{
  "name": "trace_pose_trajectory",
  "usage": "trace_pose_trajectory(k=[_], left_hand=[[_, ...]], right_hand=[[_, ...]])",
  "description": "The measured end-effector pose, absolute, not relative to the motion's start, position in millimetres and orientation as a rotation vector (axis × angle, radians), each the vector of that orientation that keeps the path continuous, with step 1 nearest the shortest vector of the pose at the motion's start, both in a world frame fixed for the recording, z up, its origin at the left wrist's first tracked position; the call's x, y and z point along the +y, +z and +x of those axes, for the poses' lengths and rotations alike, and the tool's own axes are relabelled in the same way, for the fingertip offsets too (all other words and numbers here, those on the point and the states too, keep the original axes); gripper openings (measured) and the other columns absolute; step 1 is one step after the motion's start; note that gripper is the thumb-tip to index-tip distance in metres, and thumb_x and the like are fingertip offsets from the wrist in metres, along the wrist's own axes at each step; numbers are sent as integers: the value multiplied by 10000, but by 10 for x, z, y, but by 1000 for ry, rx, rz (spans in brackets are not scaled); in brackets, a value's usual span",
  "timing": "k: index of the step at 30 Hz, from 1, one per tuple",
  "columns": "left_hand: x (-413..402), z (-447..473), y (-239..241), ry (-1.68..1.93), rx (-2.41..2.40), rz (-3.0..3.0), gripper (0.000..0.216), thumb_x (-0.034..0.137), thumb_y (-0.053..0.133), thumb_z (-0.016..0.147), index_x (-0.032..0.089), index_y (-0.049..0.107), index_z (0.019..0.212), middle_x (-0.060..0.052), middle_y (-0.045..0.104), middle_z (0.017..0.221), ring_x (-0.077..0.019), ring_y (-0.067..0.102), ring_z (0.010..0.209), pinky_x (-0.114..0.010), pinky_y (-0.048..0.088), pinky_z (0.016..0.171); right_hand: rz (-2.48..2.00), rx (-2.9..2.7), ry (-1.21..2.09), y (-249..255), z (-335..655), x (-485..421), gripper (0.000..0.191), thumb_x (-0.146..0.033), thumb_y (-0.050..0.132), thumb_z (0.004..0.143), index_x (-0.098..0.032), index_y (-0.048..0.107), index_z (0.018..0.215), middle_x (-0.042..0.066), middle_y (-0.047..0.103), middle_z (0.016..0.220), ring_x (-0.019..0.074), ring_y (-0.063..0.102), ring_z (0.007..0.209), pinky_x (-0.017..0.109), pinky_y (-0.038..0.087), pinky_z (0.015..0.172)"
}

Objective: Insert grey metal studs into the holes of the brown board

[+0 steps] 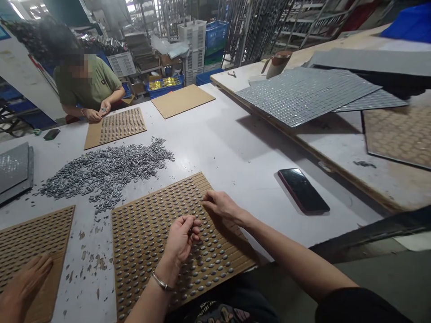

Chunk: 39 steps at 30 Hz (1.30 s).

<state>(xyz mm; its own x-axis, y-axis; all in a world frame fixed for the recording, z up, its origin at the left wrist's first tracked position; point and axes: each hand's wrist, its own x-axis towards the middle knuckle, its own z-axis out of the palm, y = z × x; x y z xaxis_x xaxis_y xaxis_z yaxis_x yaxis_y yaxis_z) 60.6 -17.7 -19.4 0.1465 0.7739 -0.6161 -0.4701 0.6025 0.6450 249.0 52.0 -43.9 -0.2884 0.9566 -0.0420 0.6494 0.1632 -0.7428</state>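
Note:
A brown ridged board lies in front of me, set with rows of small grey oval pieces with pointed ends. Over its middle, my left hand is curled closed, palm partly up, and a few dark bits of such pieces show between the fingers. My right hand reaches in from the right, its fingertips pinched together at the board's upper right part. Whatever sits in that pinch is hidden. Beyond the board spreads a loose pile of the same grey pieces.
At left, another person's hand rests on a similar board. Across the table, a co-worker handles a third board. A phone lies to the right. Grey ribbed sheets and a jug occupy the side table.

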Motion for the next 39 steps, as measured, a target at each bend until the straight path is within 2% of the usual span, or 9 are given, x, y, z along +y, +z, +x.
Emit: trace_pose_trajectory(k=[4,11,13,17,21,24,30,34,39], left_hand=[[-135,578,-245,901,1087,344,330,328,815,648,99,643,812,19,548,610,-50,486,478,-143,371,396],[-93,618,-220,926,1073,245,220,209,786,691,124,624,814,-29,624,722,-88,596,627,-173,506,563],[-102,647,-208,929,1083,241,233,235,783,698,129,593,782,-23,617,713,-86,592,611,-165,493,536],[-145,758,-226,871,1058,274,300,315,790,688,132,563,759,12,566,643,-54,516,514,-139,400,430],[-203,918,-256,821,1038,323,348,374,793,671,127,566,764,29,538,606,-40,474,465,-135,331,390],[-230,980,-253,802,1022,333,307,338,773,701,116,577,782,12,554,633,-41,479,477,-138,328,397],[-220,824,-251,903,1112,285,140,169,637,800,125,553,902,-81,658,793,-89,579,579,-182,448,506],[-222,691,-250,948,1132,359,156,232,600,834,153,490,911,-94,683,806,-108,592,579,-198,449,501],[-223,649,-231,959,1162,404,306,364,700,761,170,474,833,-55,675,768,-98,580,562,-195,447,486]], right_hand=[[-1556,-2034,951,-436,2486,603,56,-157,610,779,-181,561,794,-28,592,686,122,526,624,212,361,584],[-1639,-2080,913,-376,2514,691,67,-164,640,757,-174,575,773,-16,606,686,124,528,629,217,347,580],[-1527,-2005,982,-309,2520,578,44,-210,610,802,-168,599,794,-14,612,686,124,531,624,222,368,583],[-1288,-1814,1199,-164,2501,166,159,-304,575,855,-167,655,865,13,658,767,140,567,684,237,431,623],[-1274,-1706,1207,-136,2508,-123,192,-332,571,859,-165,664,849,25,667,772,147,579,695,244,452,637],[-1328,-1678,1263,-203,2581,-99,189,-325,570,844,-166,662,803,13,663,736,146,580,682,231,444,609],[-1699,-1645,1035,-403,2571,200,204,-290,540,794,-169,655,677,-16,613,599,124,532,555,218,365,514],[-1777,-1724,961,-461,2435,265,204,-276,536,799,-178,661,672,-7,641,647,125,548,597,218,359,543],[-1944,-1835,824,-475,2383,317,141,-228,561,786,-185,616,664,8,641,660,134,539,610,231,336,560]])
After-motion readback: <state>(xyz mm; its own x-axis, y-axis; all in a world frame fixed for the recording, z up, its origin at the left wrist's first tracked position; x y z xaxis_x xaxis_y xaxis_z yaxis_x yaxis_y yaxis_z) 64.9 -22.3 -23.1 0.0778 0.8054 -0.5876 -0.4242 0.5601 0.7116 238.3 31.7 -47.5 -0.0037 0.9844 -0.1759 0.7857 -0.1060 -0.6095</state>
